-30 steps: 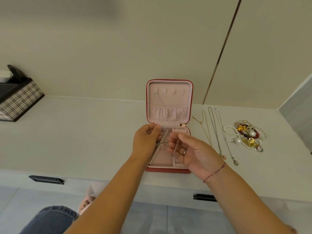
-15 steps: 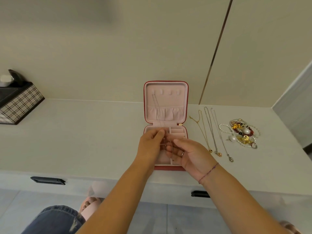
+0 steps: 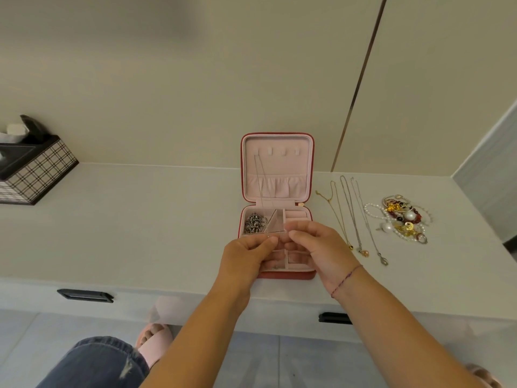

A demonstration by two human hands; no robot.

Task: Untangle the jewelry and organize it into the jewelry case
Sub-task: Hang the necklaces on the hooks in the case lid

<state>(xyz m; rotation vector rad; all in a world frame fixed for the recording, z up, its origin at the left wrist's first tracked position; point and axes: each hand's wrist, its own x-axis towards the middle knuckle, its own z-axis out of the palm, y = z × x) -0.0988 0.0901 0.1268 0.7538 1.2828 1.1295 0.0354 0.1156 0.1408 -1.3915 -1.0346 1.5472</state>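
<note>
Both hands are held low over the open case (image 3: 279, 275), left hand (image 3: 246, 257) and right hand (image 3: 321, 247) meeting tip to tip. The fingers (image 3: 270, 242) are curled into a pinch on each side, but whether anything is actually grasped cannot be told. Just beyond the left fingertips, a silver heap (image 3: 253, 223) is seen in the tray's far left compartment. Further beyond, a chain (image 3: 258, 175) is hung from a lid hook. Right of the right fingers, three necklaces (image 3: 352, 217) are laid out straight, and past them the tangle (image 3: 402, 219) is seen on the counter (image 3: 140, 219).
</note>
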